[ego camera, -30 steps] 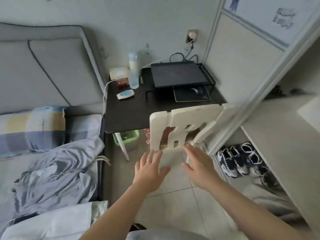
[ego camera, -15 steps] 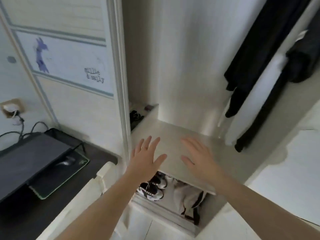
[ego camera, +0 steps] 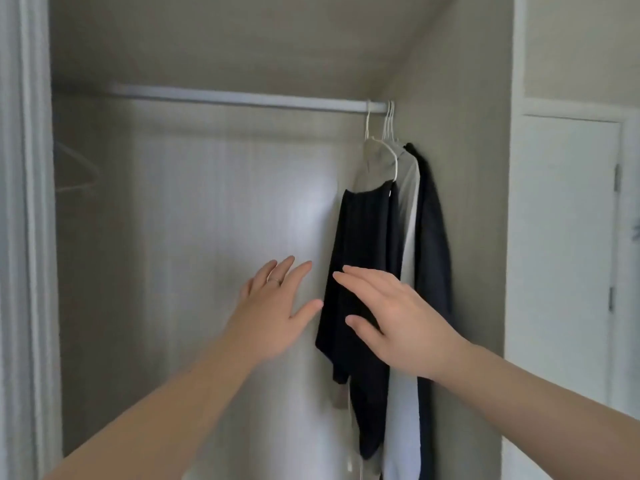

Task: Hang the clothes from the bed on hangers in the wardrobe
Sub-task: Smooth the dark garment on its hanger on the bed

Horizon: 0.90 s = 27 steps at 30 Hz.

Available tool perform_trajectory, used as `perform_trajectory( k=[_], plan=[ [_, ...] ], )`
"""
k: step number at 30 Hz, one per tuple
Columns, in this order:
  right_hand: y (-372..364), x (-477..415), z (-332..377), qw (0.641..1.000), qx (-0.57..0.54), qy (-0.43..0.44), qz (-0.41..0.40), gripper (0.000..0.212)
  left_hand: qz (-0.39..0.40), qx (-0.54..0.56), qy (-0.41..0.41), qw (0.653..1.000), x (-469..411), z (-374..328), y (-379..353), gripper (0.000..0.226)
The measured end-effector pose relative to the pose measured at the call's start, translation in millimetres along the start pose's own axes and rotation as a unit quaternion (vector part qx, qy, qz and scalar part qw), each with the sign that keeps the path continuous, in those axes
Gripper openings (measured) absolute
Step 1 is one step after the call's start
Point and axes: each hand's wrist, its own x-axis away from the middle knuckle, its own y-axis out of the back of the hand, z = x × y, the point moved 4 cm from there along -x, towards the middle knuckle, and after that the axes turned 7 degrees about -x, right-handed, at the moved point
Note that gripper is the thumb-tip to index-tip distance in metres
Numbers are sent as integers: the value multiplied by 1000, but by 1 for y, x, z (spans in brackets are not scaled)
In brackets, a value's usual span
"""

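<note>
Hangers (ego camera: 390, 126) hang on the rail (ego camera: 242, 98), well above right hand's (ego camera: 398, 320) fingers (ego camera: 360, 279).

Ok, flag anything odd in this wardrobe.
Nothing damaged. The clothes crowd the right end of the rail, against the side wall; the rest of it is bare. One empty hanger shows faintly at far left; what it hangs on is unclear.

One left hand (ego camera: 273, 317), one right hand (ego camera: 398, 320), one rail (ego camera: 242, 97), three hanging garments (ego camera: 367, 254), one bare hanger (ego camera: 78, 171)

Rail (ego camera: 242, 97) holds hangers (ego camera: 395, 164) with clothes (ego camera: 367, 237), far right
</note>
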Motion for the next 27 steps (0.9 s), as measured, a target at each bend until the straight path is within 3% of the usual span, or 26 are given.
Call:
perform_trajectory(
  k=[8,18,27],
  plan=[
    [81,-98,-53,993,113,8,-15,56,-6,79,10,997,-112,-17,1,65],
    [132,-192,-101,977,150,-154,10,48,5,130,-25,991,-213,-51,-9,66],
    [125,-229,-132,951,206,-231,1,28,-16,214,-55,975,-277,-62,-37,64]
  ],
)
